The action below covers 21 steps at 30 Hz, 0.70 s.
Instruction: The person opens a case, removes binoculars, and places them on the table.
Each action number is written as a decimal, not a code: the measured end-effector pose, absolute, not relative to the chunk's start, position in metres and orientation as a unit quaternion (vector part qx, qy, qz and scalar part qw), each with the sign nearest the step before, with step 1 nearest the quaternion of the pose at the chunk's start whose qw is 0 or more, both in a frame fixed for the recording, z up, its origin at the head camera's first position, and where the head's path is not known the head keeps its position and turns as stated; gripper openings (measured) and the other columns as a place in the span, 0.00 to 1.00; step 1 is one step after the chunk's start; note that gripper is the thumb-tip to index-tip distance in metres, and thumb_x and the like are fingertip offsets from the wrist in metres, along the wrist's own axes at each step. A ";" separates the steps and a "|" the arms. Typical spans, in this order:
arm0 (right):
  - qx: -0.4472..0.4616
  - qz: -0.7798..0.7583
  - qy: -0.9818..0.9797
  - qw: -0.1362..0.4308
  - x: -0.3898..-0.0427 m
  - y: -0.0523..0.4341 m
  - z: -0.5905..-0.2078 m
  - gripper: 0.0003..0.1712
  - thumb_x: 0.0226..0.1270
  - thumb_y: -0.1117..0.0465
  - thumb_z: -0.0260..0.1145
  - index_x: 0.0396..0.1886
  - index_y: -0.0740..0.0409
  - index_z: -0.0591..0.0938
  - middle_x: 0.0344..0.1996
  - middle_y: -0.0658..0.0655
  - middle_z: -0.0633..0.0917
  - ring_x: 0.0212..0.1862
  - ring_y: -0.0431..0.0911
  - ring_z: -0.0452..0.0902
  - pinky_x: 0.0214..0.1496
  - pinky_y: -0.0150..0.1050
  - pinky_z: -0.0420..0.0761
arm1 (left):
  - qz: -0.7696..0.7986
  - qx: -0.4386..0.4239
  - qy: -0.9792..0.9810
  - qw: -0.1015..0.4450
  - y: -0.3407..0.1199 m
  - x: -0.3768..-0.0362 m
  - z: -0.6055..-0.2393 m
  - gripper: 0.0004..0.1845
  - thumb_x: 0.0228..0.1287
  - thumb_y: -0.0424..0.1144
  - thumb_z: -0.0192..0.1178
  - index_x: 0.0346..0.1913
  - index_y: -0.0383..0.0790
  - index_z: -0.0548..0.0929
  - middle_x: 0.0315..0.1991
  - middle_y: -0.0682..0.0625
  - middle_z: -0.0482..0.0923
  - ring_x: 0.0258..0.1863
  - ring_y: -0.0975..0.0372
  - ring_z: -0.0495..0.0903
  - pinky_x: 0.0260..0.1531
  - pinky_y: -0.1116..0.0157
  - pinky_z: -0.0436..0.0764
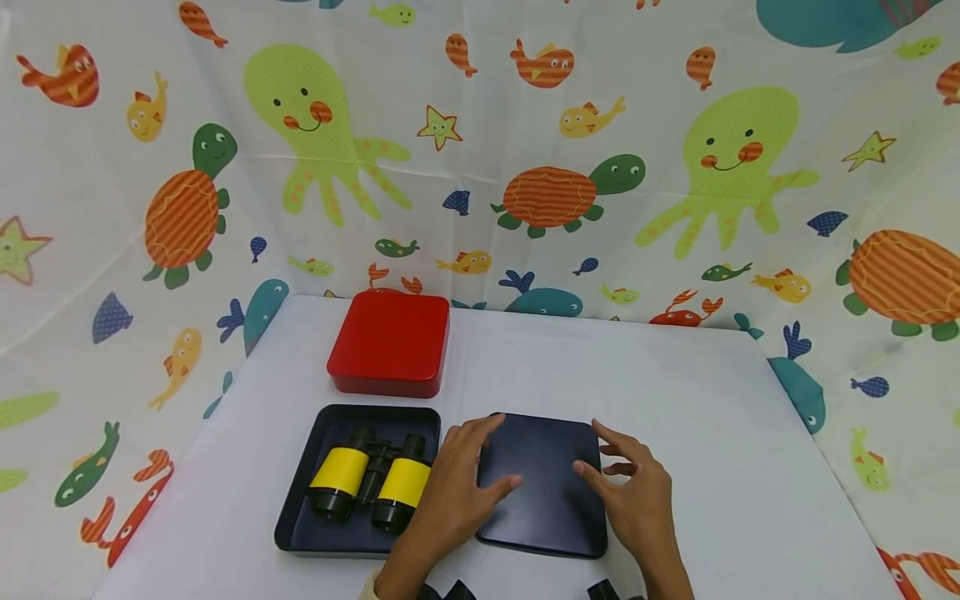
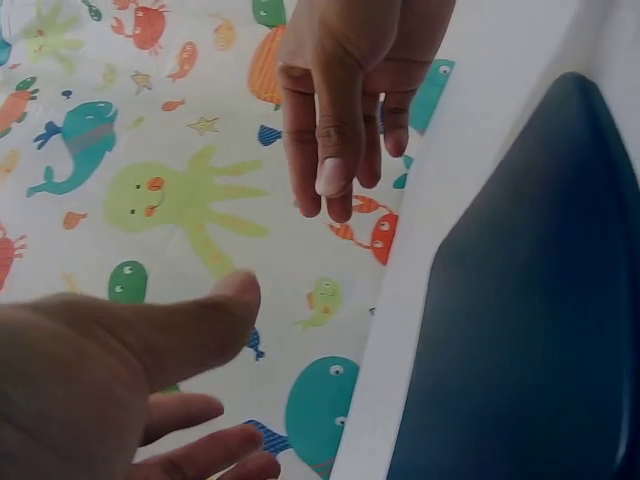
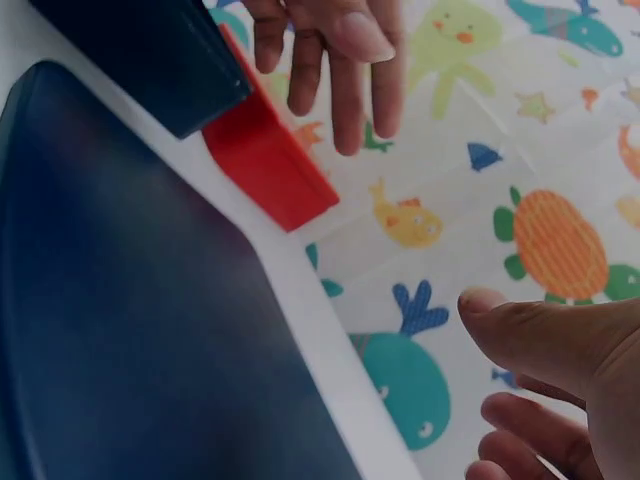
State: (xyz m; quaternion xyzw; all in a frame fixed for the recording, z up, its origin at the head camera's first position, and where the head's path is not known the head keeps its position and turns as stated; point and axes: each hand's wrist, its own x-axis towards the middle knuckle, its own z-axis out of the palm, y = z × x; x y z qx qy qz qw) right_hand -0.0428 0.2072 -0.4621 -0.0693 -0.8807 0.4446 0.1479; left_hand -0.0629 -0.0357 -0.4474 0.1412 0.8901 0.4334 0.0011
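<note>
A flat dark blue lid or box [image 1: 542,492] with rounded corners lies smooth face up on the white table. My left hand [image 1: 459,492] is over its left edge, thumb stretched inward and fingers apart from the thumb. Over the right edge hovers my right hand [image 1: 636,487], its thumb and fingers spread with a gap between them. Neither hand holds anything; both wrist views show the left hand [image 2: 130,370] and right hand [image 3: 560,370] away from the blue surface [image 2: 530,300]. Just left of my left hand, yellow and black binoculars [image 1: 341,471] lie in a dark open tray [image 1: 296,533].
Behind the tray, a red box or lid [image 1: 390,342] lies on the white table [image 1: 675,392]. A cloth [image 1: 465,108] printed with sea animals hangs behind the table and shows along both sides. Black parts of the wrist gear [image 1: 603,590] show at the bottom edge.
</note>
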 end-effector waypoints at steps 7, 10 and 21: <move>-0.051 0.470 -0.869 0.145 -0.047 0.198 -0.454 0.40 0.56 0.62 0.85 0.69 0.42 0.84 0.61 0.47 0.88 0.55 0.47 0.82 0.49 0.30 0.85 | 0.454 0.150 0.878 0.010 -0.050 -0.065 -0.436 0.40 0.58 0.53 0.79 0.75 0.58 0.77 0.70 0.53 0.79 0.57 0.54 0.78 0.54 0.52 0.90; -0.043 0.479 -0.865 0.145 -0.050 0.193 -0.452 0.42 0.55 0.61 0.86 0.70 0.37 0.82 0.61 0.44 0.88 0.55 0.44 0.81 0.49 0.29 0.84 | 0.449 0.143 0.882 0.006 -0.054 -0.066 -0.432 0.40 0.57 0.52 0.80 0.74 0.59 0.77 0.69 0.54 0.79 0.57 0.54 0.79 0.54 0.52 0.90; 0.022 0.470 -0.867 0.162 -0.056 0.174 -0.443 0.44 0.55 0.57 0.86 0.72 0.34 0.80 0.61 0.45 0.88 0.55 0.46 0.81 0.49 0.35 0.84 | 0.439 0.116 0.890 -0.028 -0.081 -0.068 -0.423 0.42 0.53 0.42 0.83 0.72 0.60 0.79 0.67 0.56 0.81 0.57 0.58 0.77 0.57 0.48 0.88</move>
